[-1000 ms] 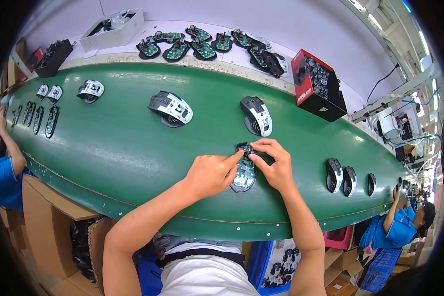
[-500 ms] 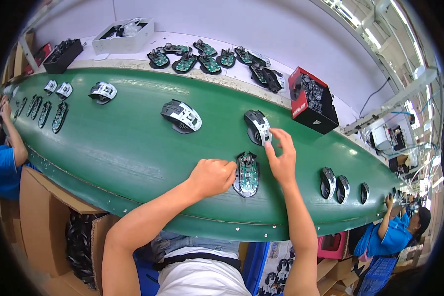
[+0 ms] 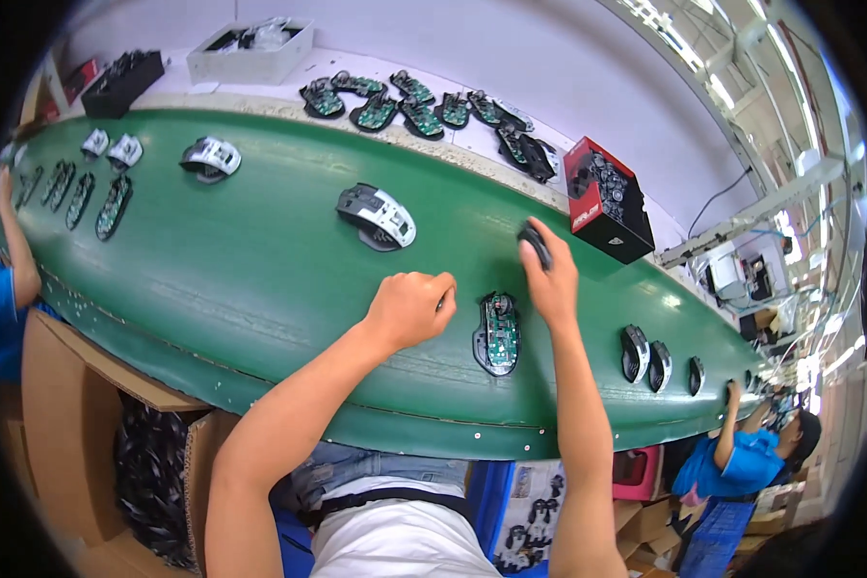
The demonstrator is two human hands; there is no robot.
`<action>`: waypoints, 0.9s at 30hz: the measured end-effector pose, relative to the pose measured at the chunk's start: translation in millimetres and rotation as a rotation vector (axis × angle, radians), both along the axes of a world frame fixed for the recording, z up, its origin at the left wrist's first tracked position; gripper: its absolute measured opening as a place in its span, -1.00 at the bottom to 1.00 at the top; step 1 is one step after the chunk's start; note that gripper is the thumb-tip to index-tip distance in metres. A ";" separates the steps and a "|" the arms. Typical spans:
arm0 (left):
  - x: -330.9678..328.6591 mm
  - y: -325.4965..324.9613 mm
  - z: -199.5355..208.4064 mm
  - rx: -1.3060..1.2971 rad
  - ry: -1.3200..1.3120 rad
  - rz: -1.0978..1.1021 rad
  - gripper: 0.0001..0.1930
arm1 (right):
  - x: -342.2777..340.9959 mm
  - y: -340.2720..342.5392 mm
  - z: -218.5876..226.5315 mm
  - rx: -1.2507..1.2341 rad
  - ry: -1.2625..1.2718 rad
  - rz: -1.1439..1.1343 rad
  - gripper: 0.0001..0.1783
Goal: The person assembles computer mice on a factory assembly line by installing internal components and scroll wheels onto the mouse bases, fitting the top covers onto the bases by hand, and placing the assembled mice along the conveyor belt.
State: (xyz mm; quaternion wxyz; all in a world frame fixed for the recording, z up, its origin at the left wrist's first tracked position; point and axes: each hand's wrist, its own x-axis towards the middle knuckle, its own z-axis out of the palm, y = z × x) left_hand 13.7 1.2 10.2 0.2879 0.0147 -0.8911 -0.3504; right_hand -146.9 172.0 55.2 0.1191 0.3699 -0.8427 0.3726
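My right hand point(image 3: 553, 275) is closed round a dark mouse shell point(image 3: 534, 245), lifted over the far side of the green belt; the fingers cover much of it. Below and to its left, a mouse base with a green circuit board point(image 3: 501, 334) lies on the belt, touched by neither hand. My left hand point(image 3: 409, 306) is curled shut to the left of that base. A small dark bit shows between its fingers, too hidden to name. Farther left on the belt rests a black and white mouse shell point(image 3: 377, 218).
Several mouse shells and boards lie along the belt point(image 3: 260, 289) on both sides. More boards point(image 3: 422, 116) cover the white ledge behind, beside a red and black box point(image 3: 609, 199) of small dark parts. A cardboard box point(image 3: 67, 424) stands below left; co-workers sit at both ends.
My right hand has picked up the mouse shell from the belt and lifted it. My left hand has drawn away from the circuit board base and turned slightly.
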 end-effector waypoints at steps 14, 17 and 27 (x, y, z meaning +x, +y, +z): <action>-5.0 9.2 -6.4 0.010 -0.015 -0.021 -0.91 | 129.5 6.6 -3.6 0.426 0.070 -0.329 -0.44; -4.4 11.2 -5.3 0.022 -0.017 -0.039 -0.91 | 132.1 9.9 -15.8 0.494 0.104 -0.331 -0.41; -6.9 10.1 -7.3 0.038 -0.062 -0.071 -0.90 | 101.4 18.5 12.8 0.306 0.041 -0.137 -0.58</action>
